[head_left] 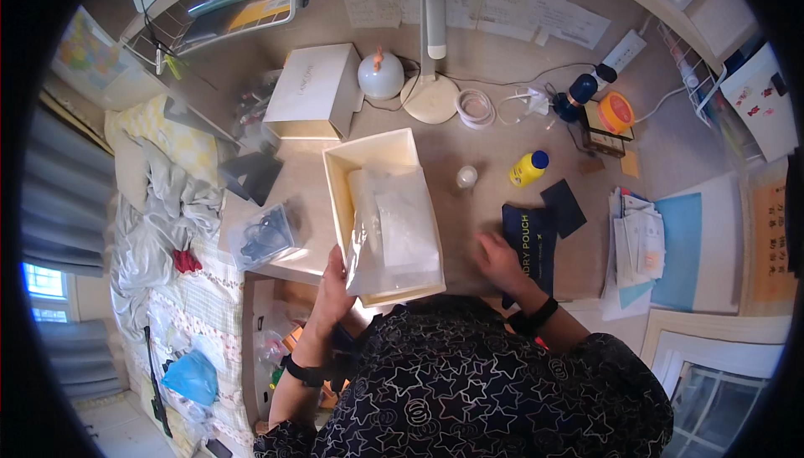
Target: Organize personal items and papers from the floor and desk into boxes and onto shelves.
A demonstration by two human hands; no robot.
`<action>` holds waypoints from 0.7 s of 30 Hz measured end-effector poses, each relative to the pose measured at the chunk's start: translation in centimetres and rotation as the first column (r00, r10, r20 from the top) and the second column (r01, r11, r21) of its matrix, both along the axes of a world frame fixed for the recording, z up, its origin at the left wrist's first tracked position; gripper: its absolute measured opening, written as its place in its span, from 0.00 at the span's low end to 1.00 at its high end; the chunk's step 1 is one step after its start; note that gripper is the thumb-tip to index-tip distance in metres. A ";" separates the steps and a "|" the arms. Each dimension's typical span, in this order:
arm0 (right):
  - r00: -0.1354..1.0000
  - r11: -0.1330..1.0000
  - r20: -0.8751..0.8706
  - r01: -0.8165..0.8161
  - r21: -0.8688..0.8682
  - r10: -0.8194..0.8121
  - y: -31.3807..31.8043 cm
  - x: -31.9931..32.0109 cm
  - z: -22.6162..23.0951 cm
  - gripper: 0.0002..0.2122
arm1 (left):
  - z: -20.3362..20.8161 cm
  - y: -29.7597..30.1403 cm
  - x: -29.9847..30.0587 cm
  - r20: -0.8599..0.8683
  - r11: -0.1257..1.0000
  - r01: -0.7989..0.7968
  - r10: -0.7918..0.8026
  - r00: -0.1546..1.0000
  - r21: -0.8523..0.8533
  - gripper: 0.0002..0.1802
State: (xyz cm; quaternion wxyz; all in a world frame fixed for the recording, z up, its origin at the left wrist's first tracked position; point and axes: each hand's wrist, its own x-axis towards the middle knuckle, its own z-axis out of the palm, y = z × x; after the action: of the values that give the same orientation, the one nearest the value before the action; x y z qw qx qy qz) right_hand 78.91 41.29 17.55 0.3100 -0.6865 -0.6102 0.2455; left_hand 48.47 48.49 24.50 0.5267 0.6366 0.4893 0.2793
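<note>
My left hand (336,280) grips the near left corner of a cream rectangular storage bin (338,198), its fingers partly hidden by the wall. Inside the bin lie a clear plastic bag (362,244) and a white sheet-like packet (406,228). Just right of the bin, my right hand (500,261) is over the desk beside a dark blue pouch (538,244) with yellow lettering. Motion smears its fingers, and no held thing shows. A dark flat square (565,207) touches the pouch. Beyond are a yellow bottle with a blue cap (528,169) and a small white round jar (466,177).
A white box (310,90), a round pale humidifier-like device (379,77) and a lamp base (430,100) stand at the back. Cables and an orange tub (615,112) are back right. Papers (639,240) lie right; a clear plastic container (266,236) sits left, near the bed.
</note>
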 end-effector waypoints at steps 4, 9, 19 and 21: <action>0.965 0.981 0.194 -0.156 -0.115 0.176 -1.0 0.6 -1.4 0.13 | 0.2 -0.4 0.1 0.135 0.999 -0.042 0.045 0.990 -0.030 0.23; 0.967 0.978 0.194 -0.187 0.096 0.166 -1.7 1.5 -3.5 0.09 | -1.6 -0.5 -0.4 0.048 0.996 -0.066 0.063 0.997 0.064 0.24; 0.993 0.988 0.043 -0.103 -0.115 0.109 1.1 2.2 -0.3 0.07 | -4.0 -0.2 -1.0 0.002 0.986 -0.065 0.066 0.998 0.151 0.19; 0.998 0.997 0.044 -0.051 -0.052 0.053 3.0 1.9 1.7 0.08 | -2.9 -0.2 -1.0 -0.065 0.996 -0.035 0.041 0.997 0.080 0.22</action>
State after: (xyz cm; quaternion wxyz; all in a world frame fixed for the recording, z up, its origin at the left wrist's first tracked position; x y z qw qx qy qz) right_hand 80.86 44.24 19.23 0.2719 -0.6835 -0.6283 0.2532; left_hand 47.50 48.30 21.60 0.4792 0.6564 0.5072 0.2869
